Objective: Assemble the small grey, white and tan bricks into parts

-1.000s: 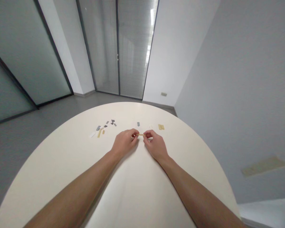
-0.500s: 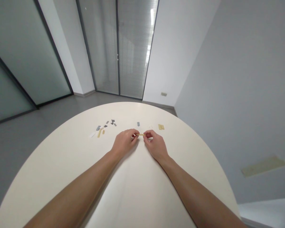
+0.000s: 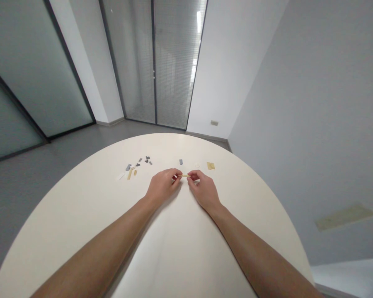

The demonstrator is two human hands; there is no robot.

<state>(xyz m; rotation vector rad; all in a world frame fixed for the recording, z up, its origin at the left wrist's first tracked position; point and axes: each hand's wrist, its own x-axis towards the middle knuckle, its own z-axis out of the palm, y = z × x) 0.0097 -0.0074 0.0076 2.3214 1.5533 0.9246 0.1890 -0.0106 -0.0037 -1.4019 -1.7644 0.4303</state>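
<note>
Between my two hands is a thin tan building-brick piece (image 3: 184, 176), held level just over the table. My left hand (image 3: 165, 184) is closed, its thumb and fingers pinching the piece's left end. On the opposite end, the fingertips of my right hand (image 3: 203, 188) are pinched shut as well. The fingers cover both ends, so the piece's full length is hidden. A small grey piece (image 3: 180, 162) lies just beyond my left fingertips. Flat tan pieces (image 3: 210, 166) lie past my right hand, and some tiny pale bits (image 3: 197, 165) rest nearby.
Loose dark grey pieces (image 3: 147, 158), a long tan piece (image 3: 129, 174), a short tan piece (image 3: 135, 172) and a white strip (image 3: 122, 176) are scattered at the far left of the round white table (image 3: 81, 215). Beyond its edge stand glass partitions (image 3: 174, 62) and a wall.
Nearly everything is as it was. Both hands keep their pinch on the tan piece in the same spot, and the loose pieces have not moved.
</note>
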